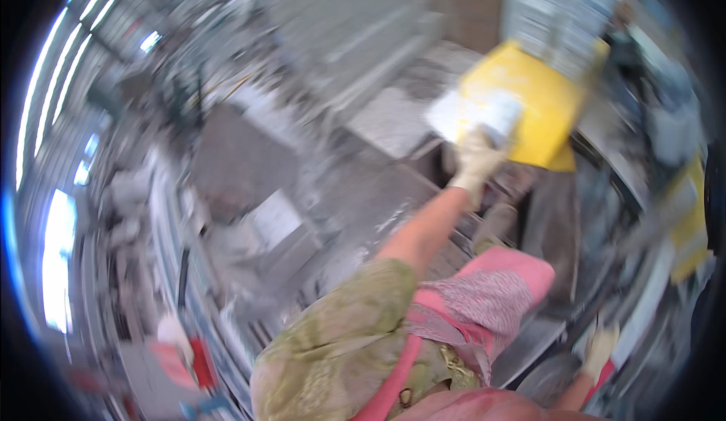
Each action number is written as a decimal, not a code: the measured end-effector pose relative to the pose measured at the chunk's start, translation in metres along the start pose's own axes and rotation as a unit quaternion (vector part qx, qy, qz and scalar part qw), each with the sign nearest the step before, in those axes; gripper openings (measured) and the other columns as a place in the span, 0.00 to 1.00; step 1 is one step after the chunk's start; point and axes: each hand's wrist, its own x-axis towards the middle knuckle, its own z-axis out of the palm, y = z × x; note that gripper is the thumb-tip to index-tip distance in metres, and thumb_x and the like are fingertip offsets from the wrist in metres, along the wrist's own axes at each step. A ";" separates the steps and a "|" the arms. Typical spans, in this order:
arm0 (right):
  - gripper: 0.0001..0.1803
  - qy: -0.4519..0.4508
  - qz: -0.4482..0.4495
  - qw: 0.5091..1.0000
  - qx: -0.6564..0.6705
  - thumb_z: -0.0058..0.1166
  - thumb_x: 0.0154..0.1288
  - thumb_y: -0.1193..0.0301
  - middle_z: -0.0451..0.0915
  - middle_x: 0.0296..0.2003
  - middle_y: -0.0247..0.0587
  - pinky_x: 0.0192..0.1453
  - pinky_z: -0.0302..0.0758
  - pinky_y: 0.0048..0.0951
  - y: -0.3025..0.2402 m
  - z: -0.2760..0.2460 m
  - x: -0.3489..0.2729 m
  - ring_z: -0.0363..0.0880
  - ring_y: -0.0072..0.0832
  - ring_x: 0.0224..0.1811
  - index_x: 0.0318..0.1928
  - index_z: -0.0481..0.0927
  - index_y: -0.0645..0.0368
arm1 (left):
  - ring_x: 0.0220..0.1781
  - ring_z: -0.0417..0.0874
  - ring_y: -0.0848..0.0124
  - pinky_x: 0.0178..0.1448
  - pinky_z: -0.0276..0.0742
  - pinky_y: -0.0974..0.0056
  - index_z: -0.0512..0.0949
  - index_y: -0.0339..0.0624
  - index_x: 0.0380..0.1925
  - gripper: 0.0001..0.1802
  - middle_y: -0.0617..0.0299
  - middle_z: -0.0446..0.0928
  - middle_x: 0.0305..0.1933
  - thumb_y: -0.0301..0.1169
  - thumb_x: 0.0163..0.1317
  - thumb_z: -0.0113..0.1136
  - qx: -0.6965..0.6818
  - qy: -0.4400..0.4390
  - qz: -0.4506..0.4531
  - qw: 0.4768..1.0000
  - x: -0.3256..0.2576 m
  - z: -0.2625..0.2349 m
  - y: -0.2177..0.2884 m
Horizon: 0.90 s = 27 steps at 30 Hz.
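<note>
My left hand (479, 158), in a cream work glove, reaches forward with its fingers closed on a blurred white-grey pad-like piece (495, 112). That piece lies against or just above a bright yellow board (548, 111), which carries whitish smears. A paler white patch shows at the board's left edge; I cannot tell whether it belongs to the same piece. My right hand (601, 349), gloved likewise, is low at the right, near a pale band with a red edge (611, 369). Motion blur hides whether its fingers hold anything.
A dark slab (240, 160) and a pale block (276, 221) lie on the dusty floor at left. Stacked grey slabs (355, 39) rise at the back. Long rails (170, 224) run along the left. Another person (631, 58) is at the far right.
</note>
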 end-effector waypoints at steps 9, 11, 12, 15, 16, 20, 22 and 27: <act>0.14 -0.127 0.238 0.959 0.083 0.50 0.62 0.68 0.87 0.40 0.47 0.76 0.62 0.37 -0.034 -0.055 0.017 0.84 0.37 0.51 0.38 0.89 0.59 | 0.61 0.77 0.54 0.64 0.73 0.51 0.63 0.29 0.65 0.43 0.43 0.74 0.62 0.37 0.55 0.76 -0.374 -0.080 0.102 0.918 0.007 0.010 -0.015; 0.13 -0.172 0.147 0.971 0.075 0.51 0.61 0.68 0.88 0.33 0.45 0.76 0.61 0.35 -0.035 -0.063 0.021 0.86 0.37 0.47 0.33 0.89 0.58 | 0.57 0.79 0.47 0.62 0.75 0.51 0.67 0.26 0.63 0.48 0.37 0.76 0.58 0.47 0.50 0.78 -0.152 0.029 0.104 0.982 0.013 0.008 -0.016; 0.13 -0.136 0.161 0.974 0.078 0.51 0.60 0.68 0.88 0.31 0.44 0.76 0.61 0.34 -0.035 -0.066 0.023 0.86 0.36 0.45 0.31 0.90 0.56 | 0.57 0.80 0.47 0.62 0.74 0.51 0.68 0.26 0.63 0.48 0.37 0.76 0.58 0.48 0.50 0.78 -0.144 0.034 0.117 0.982 0.017 0.008 -0.016; 0.13 -0.129 0.149 0.978 0.068 0.52 0.58 0.67 0.88 0.29 0.41 0.75 0.61 0.35 -0.035 -0.067 0.023 0.87 0.35 0.40 0.25 0.89 0.53 | 0.56 0.80 0.45 0.62 0.74 0.51 0.68 0.26 0.62 0.48 0.36 0.77 0.56 0.50 0.50 0.76 -0.145 0.046 0.117 0.981 0.021 0.013 -0.025; 0.13 -0.146 0.137 0.978 0.061 0.52 0.58 0.67 0.88 0.28 0.41 0.75 0.61 0.35 -0.035 -0.064 0.023 0.87 0.34 0.39 0.23 0.89 0.53 | 0.55 0.81 0.45 0.61 0.75 0.51 0.68 0.26 0.62 0.48 0.35 0.77 0.56 0.50 0.50 0.76 -0.149 0.042 0.130 0.979 0.022 0.016 -0.027; 0.15 -0.105 0.111 0.986 0.063 0.52 0.59 0.65 0.87 0.26 0.42 0.74 0.63 0.36 -0.034 -0.057 0.019 0.87 0.36 0.36 0.22 0.89 0.53 | 0.54 0.81 0.45 0.60 0.76 0.51 0.69 0.26 0.61 0.47 0.35 0.78 0.55 0.49 0.50 0.77 -0.125 0.039 0.121 0.984 0.024 0.017 -0.030; 0.15 -0.096 0.128 0.985 0.064 0.52 0.58 0.63 0.87 0.26 0.41 0.72 0.64 0.36 -0.034 -0.055 0.019 0.87 0.35 0.36 0.22 0.89 0.53 | 0.54 0.82 0.45 0.60 0.76 0.51 0.69 0.26 0.60 0.46 0.35 0.78 0.55 0.48 0.50 0.77 -0.121 0.041 0.107 0.986 0.024 0.013 -0.029; 0.20 -0.114 0.128 0.983 0.066 0.49 0.64 0.60 0.87 0.27 0.44 0.74 0.62 0.36 -0.033 -0.054 0.021 0.87 0.36 0.38 0.22 0.89 0.53 | 0.54 0.82 0.46 0.61 0.76 0.52 0.69 0.27 0.61 0.47 0.36 0.77 0.56 0.48 0.50 0.77 -0.129 0.046 0.113 0.984 0.018 0.012 -0.024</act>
